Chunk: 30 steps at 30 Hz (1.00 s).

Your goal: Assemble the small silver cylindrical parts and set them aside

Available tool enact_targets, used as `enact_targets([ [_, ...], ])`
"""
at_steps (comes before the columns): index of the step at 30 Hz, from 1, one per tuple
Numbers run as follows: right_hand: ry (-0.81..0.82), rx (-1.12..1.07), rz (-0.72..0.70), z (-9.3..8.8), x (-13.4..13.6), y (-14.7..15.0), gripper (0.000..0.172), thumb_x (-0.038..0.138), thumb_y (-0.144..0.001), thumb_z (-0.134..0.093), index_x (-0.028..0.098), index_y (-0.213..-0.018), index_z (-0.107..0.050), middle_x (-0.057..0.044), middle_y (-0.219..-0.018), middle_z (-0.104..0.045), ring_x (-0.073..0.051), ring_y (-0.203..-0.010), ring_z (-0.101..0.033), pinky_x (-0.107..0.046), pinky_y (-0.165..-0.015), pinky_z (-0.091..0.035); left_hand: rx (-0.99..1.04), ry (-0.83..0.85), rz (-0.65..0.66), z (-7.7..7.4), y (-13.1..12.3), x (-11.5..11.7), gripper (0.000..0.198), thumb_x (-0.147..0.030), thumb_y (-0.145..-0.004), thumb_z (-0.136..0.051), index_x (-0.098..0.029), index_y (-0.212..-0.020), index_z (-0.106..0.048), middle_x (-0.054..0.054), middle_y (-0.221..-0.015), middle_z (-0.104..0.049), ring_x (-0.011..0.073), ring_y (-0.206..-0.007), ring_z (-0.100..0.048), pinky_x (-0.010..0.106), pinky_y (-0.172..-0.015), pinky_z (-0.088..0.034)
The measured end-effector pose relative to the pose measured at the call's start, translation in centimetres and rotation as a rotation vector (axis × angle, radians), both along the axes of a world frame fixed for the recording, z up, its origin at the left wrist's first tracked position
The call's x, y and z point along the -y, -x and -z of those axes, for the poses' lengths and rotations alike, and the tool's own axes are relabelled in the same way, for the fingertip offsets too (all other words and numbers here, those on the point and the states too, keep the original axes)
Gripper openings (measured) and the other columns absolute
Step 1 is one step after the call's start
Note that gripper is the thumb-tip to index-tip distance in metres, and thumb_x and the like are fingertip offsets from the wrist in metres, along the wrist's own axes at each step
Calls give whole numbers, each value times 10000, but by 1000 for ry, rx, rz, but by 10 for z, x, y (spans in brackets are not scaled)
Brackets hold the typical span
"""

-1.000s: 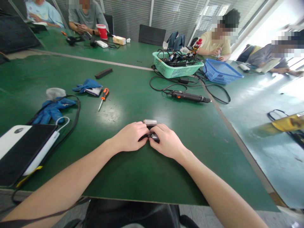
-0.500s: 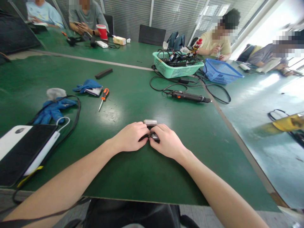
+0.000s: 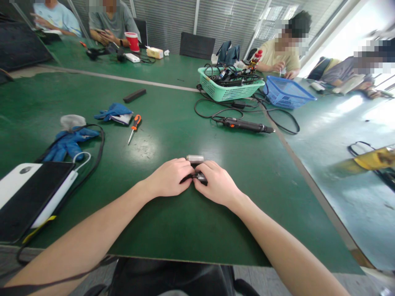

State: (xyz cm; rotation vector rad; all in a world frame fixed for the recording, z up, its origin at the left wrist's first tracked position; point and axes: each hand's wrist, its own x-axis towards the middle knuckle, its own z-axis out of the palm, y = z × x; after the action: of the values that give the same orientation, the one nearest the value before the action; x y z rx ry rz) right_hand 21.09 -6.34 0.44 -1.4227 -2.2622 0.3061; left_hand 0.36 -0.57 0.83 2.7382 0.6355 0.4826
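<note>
Broad flat green tabletop [image 3: 185, 230]. Bare left grip [image 3: 173, 177] and bare right grip [image 3: 217, 183] meet over it, both clasping a small black piece [image 3: 201, 178] with a glossy dark-grey rounded end. Two-handed fiddling step, I'd guess; next move calls for a steady hold. Piece mostly hidden from me. Smooth silver metal cylinder [image 3: 195, 158] just beyond.

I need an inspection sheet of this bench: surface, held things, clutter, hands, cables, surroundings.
Surface: green tabletop, seams and glare visible.
Held things: dark piece and metallic piece, partly hidden, possibly joined; silver cylinder just beyond.
Clutter: screwdriver, blue gloves, filled green basket, blue basket.
Hands: left hand on the dark piece, right hand on the metallic piece.
Cables: black cables loop near the power tool and gloves.
Surroundings: other people in the background.
</note>
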Motion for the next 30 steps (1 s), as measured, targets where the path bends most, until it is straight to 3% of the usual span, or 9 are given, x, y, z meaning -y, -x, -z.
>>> enact_targets([
  [30,-11,-37,2,2,0,0,100,242,-870,-609,230,-951,-552,-69,-962,-651,-248,-926,-602,-366,-785,-498,36,35,3,1,0,1,130,-189,-913,-575,-172,-1001,-668,59,-949,-674,216,-910,-635,377,-861,-528],
])
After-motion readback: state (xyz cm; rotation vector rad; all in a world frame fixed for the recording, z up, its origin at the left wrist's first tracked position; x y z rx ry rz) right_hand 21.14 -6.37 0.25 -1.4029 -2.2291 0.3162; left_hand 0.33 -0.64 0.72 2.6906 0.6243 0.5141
